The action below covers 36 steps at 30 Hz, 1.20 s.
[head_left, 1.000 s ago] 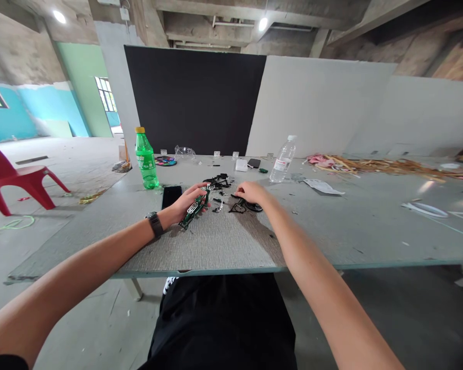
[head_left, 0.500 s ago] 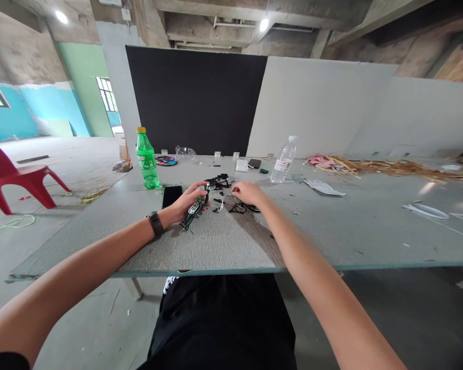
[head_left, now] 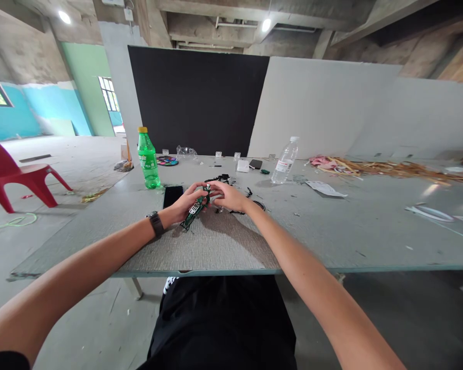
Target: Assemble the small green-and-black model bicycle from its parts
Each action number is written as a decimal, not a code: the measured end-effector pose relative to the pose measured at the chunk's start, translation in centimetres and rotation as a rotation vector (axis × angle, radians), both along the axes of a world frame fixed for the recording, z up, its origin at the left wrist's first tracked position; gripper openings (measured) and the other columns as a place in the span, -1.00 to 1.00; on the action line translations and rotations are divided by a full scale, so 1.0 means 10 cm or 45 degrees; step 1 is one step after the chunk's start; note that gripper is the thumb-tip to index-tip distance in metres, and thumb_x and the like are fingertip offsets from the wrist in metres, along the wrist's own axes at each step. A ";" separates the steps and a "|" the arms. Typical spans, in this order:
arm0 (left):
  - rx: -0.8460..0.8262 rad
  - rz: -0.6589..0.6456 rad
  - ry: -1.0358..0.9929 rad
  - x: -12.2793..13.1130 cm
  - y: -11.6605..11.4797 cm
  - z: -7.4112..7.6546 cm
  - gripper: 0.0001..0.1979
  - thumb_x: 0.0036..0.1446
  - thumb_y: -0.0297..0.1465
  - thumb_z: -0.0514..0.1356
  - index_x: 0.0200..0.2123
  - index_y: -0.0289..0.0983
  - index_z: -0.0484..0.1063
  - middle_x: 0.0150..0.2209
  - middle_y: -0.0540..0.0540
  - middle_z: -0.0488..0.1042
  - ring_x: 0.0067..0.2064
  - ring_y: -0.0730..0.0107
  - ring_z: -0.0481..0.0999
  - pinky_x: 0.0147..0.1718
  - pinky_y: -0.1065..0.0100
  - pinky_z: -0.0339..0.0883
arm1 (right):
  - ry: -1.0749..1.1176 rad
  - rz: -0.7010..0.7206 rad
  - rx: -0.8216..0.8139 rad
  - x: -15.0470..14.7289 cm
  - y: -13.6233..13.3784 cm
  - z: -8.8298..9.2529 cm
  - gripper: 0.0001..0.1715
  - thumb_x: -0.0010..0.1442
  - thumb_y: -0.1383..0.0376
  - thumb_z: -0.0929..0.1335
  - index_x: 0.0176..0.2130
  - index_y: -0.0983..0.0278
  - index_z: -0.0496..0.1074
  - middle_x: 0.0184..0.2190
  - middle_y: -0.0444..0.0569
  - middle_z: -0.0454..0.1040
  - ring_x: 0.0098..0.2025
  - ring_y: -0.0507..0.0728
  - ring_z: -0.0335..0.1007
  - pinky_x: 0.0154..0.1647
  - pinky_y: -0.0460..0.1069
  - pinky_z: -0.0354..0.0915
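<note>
My left hand [head_left: 185,201] is closed around a long green and black model piece [head_left: 193,211], which slants down toward me on the grey table [head_left: 332,226]. A black watch sits on that wrist. My right hand [head_left: 228,196] has its fingers curled at the far tip of the same piece, touching my left fingertips; whether it pinches a small part is hidden. Small black plastic parts [head_left: 254,203] lie scattered just behind and to the right of my hands.
A black phone [head_left: 172,196] lies left of my hands, with a green bottle [head_left: 148,159] behind it. A clear water bottle [head_left: 285,160], a white box and small items stand farther back. Straw-like scraps [head_left: 386,167] spread at the far right. A red chair [head_left: 13,174] stands left.
My right hand has moved left from the black parts to the tip of the green piece. My left hand has kept its hold in the same place.
</note>
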<state>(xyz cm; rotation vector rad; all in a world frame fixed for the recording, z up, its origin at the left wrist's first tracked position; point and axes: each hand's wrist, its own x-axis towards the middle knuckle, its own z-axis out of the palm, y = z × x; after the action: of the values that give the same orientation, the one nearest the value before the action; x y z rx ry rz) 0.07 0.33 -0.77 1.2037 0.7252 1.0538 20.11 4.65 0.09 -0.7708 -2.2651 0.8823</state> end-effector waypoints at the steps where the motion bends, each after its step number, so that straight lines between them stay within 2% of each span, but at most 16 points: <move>1: 0.004 0.006 0.002 0.00 0.00 -0.01 -0.55 0.11 -0.39 0.28 0.07 -0.20 0.30 -0.37 -0.02 0.48 -0.35 0.35 0.59 -0.41 0.41 0.42 | 0.016 0.000 -0.017 0.00 0.00 -0.01 -0.25 0.12 0.35 0.44 0.27 0.16 0.26 0.25 0.11 0.37 0.15 0.22 0.44 0.16 0.16 0.42; 8: 0.046 0.037 0.044 0.01 -0.02 0.00 -0.62 0.11 -0.37 0.28 0.01 -0.24 0.36 -0.14 -0.14 0.55 -0.31 0.38 0.61 -0.32 0.39 0.43 | 0.022 -0.009 0.026 0.01 0.01 -0.02 -0.39 0.13 0.45 0.37 0.17 0.18 0.33 0.16 0.06 0.45 0.10 0.17 0.47 0.07 0.07 0.44; 10: 0.032 0.048 0.063 0.02 -0.03 0.02 -0.60 0.10 -0.37 0.29 0.02 -0.24 0.36 -0.15 -0.13 0.55 -0.32 0.39 0.60 -0.33 0.40 0.42 | 0.005 -0.063 0.067 0.03 0.02 0.01 -0.46 0.16 0.47 0.32 0.13 0.19 0.37 0.11 0.04 0.49 0.07 0.15 0.49 0.04 0.05 0.42; 12: 0.013 0.040 0.094 0.02 -0.05 0.03 -0.55 0.09 -0.35 0.29 0.06 -0.22 0.34 -0.20 -0.09 0.54 -0.32 0.38 0.60 -0.37 0.42 0.40 | -0.052 -0.217 0.173 0.06 0.04 0.04 -0.59 0.24 0.44 0.28 0.06 0.22 0.43 0.02 0.03 0.56 0.02 0.13 0.50 0.04 0.04 0.39; 15: -0.020 0.041 0.116 0.03 -0.06 0.04 -0.49 0.08 -0.33 0.29 0.11 -0.18 0.30 -0.29 -0.04 0.49 -0.32 0.35 0.59 -0.42 0.42 0.39 | -0.341 -0.540 0.375 0.12 0.06 0.04 -0.74 0.34 0.30 0.28 -0.04 0.26 0.50 -0.12 0.06 0.60 -0.08 0.17 0.51 -0.04 0.04 0.36; 18: -0.047 0.054 0.110 0.03 -0.06 0.04 -0.48 0.08 -0.32 0.29 0.12 -0.18 0.27 -0.31 -0.02 0.48 -0.32 0.34 0.59 -0.41 0.40 0.40 | -0.677 -0.672 0.466 0.15 0.08 0.02 -0.76 0.30 0.15 0.36 -0.16 0.23 0.55 -0.13 0.05 0.61 -0.08 0.20 0.49 -0.10 0.01 0.31; 23: -0.049 0.041 0.127 0.03 -0.06 0.05 -0.51 0.09 -0.32 0.28 0.09 -0.16 0.27 -0.32 0.01 0.45 -0.30 0.32 0.60 -0.41 0.40 0.41 | -0.858 -0.722 0.302 0.10 0.14 0.00 -0.81 0.25 0.13 0.42 -0.24 0.18 0.57 -0.18 -0.01 0.63 -0.11 0.17 0.51 -0.24 -0.05 0.26; 27: -0.028 0.038 0.133 0.03 -0.06 0.04 -0.52 0.08 -0.32 0.27 0.08 -0.17 0.27 -0.32 0.01 0.44 -0.30 0.32 0.60 -0.42 0.40 0.40 | -0.944 -0.694 0.200 0.07 0.16 0.03 -0.80 0.28 0.15 0.41 -0.27 0.20 0.57 -0.23 0.03 0.63 -0.21 0.16 0.52 -0.33 -0.05 0.22; 29: -0.023 0.032 0.129 0.02 -0.06 0.04 -0.50 0.08 -0.31 0.28 0.09 -0.17 0.27 -0.33 0.01 0.44 -0.31 0.32 0.60 -0.42 0.40 0.39 | -0.974 -0.676 0.211 0.08 0.15 0.03 -0.78 0.29 0.15 0.39 -0.29 0.22 0.57 -0.21 0.06 0.63 -0.19 0.17 0.52 -0.33 -0.05 0.21; 32: -0.022 0.018 0.136 0.02 -0.05 0.03 -0.48 0.07 -0.30 0.29 0.10 -0.18 0.26 -0.34 0.00 0.45 -0.32 0.31 0.60 -0.43 0.40 0.39 | -0.935 -0.649 0.274 0.09 0.11 0.04 -0.77 0.33 0.15 0.35 -0.20 0.22 0.55 -0.13 0.07 0.61 -0.14 0.17 0.50 -0.30 -0.06 0.20; 36: -0.012 0.034 0.150 0.03 -0.07 0.05 -0.50 0.08 -0.30 0.28 0.10 -0.18 0.28 -0.33 -0.02 0.47 -0.32 0.31 0.60 -0.42 0.39 0.40 | -0.810 -0.564 0.309 0.10 0.11 0.04 -0.72 0.35 0.08 0.33 -0.11 0.20 0.51 -0.15 0.03 0.61 -0.23 0.13 0.48 -0.32 -0.07 0.20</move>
<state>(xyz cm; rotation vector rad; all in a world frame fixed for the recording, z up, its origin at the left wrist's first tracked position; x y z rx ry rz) 0.37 -0.36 -0.24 1.2583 0.8387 1.0068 21.14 5.76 0.46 -1.5186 -2.4901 0.1510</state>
